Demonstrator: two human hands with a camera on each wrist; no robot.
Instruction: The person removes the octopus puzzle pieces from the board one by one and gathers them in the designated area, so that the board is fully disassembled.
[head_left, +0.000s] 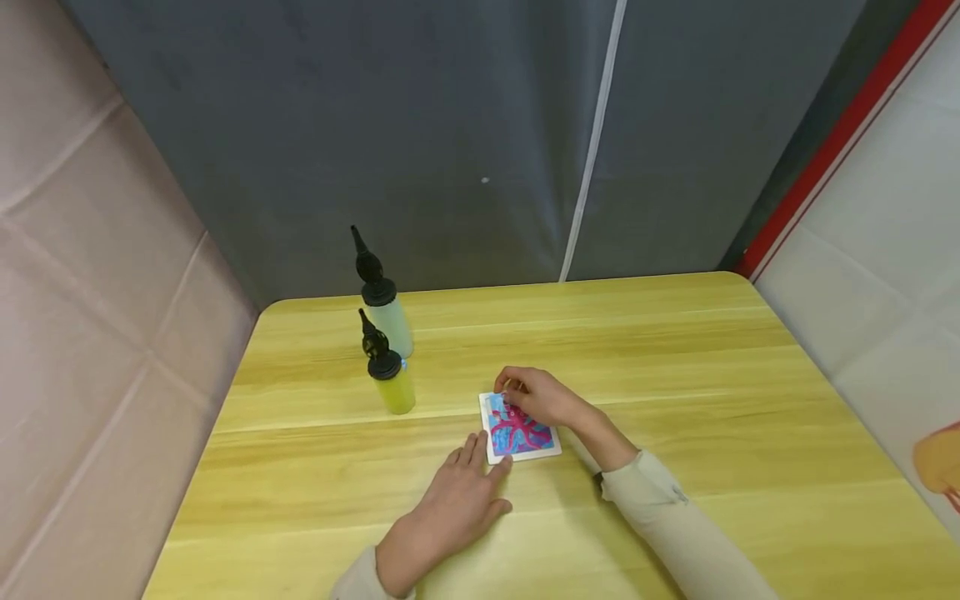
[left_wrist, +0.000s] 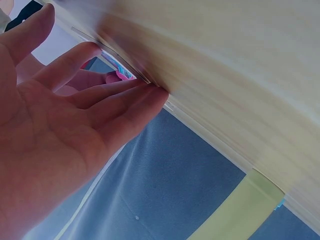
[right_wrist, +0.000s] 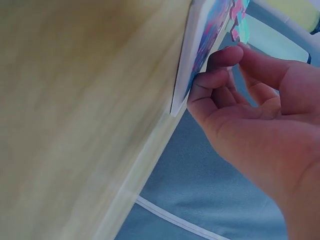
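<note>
White-framed, with a pink octopus on blue: saw a small picture puzzle (head_left: 521, 432) lying flat on the table (head_left: 675, 358), toward the near side. Found the left grip (head_left: 459, 492) spread and holding nothing, with straight fingertips touching the puzzle's frame about the near left corner, as if to steady it. Found the right grip (head_left: 542, 397) over the far left part of the picture, nearly closed, with curled fingers and thumb pinching a jagged-edged pink and green piece (right_wrist: 241, 27). Saw that best from the right wrist, tilted up off the board; with so little in view there, could not tell whether being lifted out or set in. Taken as assembly, judged the work well along: saw the octopus's arms filled in across the near part. Judged the far left corner, by the right grip, left to finish, with the piece not yet seated flat. Noted two black-topped bottles, a taller pale one (head_left: 392, 325) and a shorter yellow one (head_left: 396, 393), standing upright to the left, apart from both grips.
</note>
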